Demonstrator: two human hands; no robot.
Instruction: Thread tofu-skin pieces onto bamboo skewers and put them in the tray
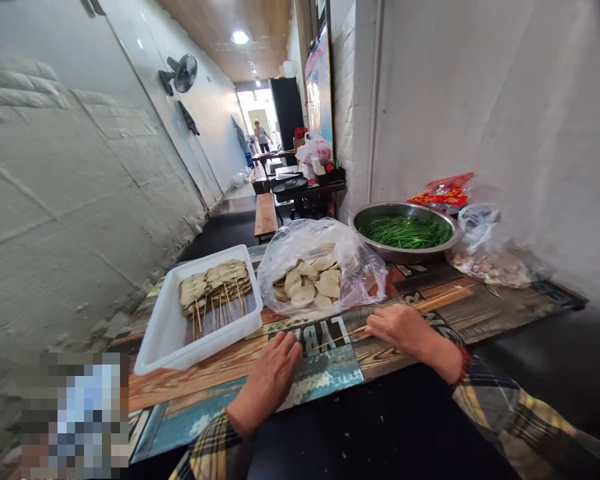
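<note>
"Progress first, please: which parts look done?"

"Stacked slices in the white tray, at the left of the table. They're already on sticks, bare ends toward the near side, so I'd count that pile as finished."

"And what's left?"

"Loose slices in the open clear bag, mid-table, just right of the tray. No sticks show in those, so I'd judge a fair share remains. Spare sticks lie together just right of the right hand."

"How are the hands?"

"The right one is closed in a pinch on what looks like a thin stick, reaching left over the table. The left hand is curled at the near edge; I can't tell whether it grips the other end."

"Anything else close by?"

"A metal basin of green stems, far right, with a knotted bag beside it; its contents are unclear."

"Any writing?"

"Big block lettering on the tabletop between the hands, partly covered; I make out perhaps a Y and a B. The red packet behind the basin carries print too small to read. No brand is legible."
</note>
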